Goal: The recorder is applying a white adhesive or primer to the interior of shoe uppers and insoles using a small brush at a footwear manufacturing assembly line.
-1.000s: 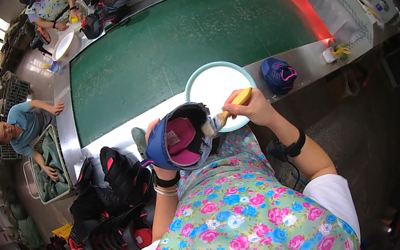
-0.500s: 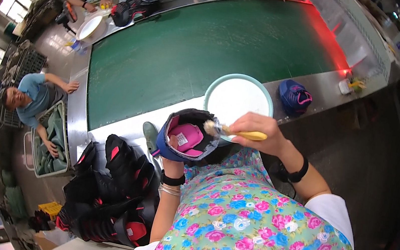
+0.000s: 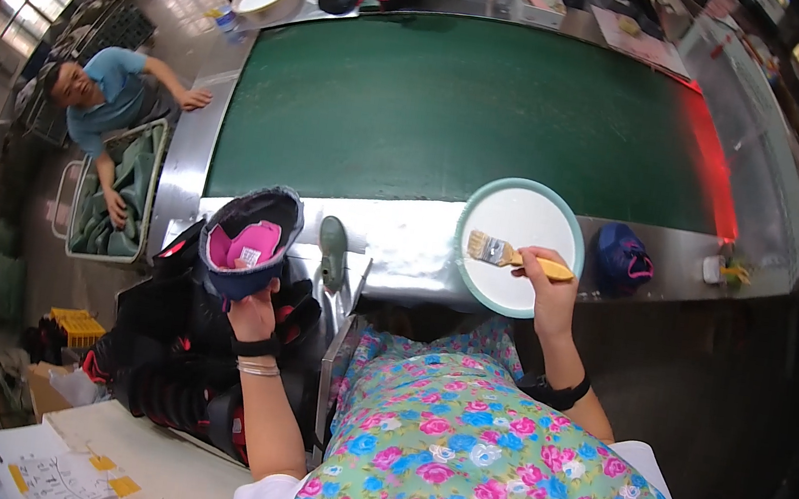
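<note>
My left hand grips a navy-blue shoe upper from below, its open side up and pink lining showing. The upper hangs over a pile of black-and-red shoe uppers. My right hand is closed round the yellow handle of a flat paintbrush. Its pale bristles are above the white contents of a round basin with a pale green rim; whether they touch is hard to tell. A green shoe last lies on the metal table edge between my hands.
Right of the basin sits another navy shoe upper with pink trim. A green conveyor belt runs beyond, red light at its right end. At left, a co-worker reaches into a crate of green lasts. Papers lie lower left.
My left hand has carried the navy upper leftward, away from the brush. My right hand has taken the brush from the upper's edge to over the basin. The view has shifted too.
</note>
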A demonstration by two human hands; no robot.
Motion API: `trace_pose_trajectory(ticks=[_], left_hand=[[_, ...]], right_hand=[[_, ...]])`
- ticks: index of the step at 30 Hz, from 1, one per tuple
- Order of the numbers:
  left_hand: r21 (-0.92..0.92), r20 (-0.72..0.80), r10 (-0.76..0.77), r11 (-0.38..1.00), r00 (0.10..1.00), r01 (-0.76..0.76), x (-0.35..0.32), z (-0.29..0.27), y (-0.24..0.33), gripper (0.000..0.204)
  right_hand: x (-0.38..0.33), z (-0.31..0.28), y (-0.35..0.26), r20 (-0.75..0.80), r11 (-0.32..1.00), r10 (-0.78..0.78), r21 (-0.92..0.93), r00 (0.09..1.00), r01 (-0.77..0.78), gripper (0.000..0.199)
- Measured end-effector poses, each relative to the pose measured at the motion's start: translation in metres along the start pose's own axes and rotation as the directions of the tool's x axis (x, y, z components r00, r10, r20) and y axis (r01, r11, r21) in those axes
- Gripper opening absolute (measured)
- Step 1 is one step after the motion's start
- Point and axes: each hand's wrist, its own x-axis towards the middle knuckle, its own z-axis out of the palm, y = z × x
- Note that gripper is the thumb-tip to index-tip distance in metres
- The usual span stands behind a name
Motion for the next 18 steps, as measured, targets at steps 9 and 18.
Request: trace_pose_trajectory(ticks=[9,18], left_hand=[[-0.142,-0.113,-0.242,0.964,0.964,0.225,0.028,-0.07,-0.044,0.035],[-0.045,-0.391,-0.377,0.919,0.839,0.392,0.118,-0.122,-0.154,0.028]], right_hand=[[-0.009,0.047,0.022,0.12,0.995,0.1,0.001,0.988,-0.1,0.013],[-0.034,0.073,0.014,-0.066,0.972,0.148,-0.173,0.987,-0.157,0.011]])
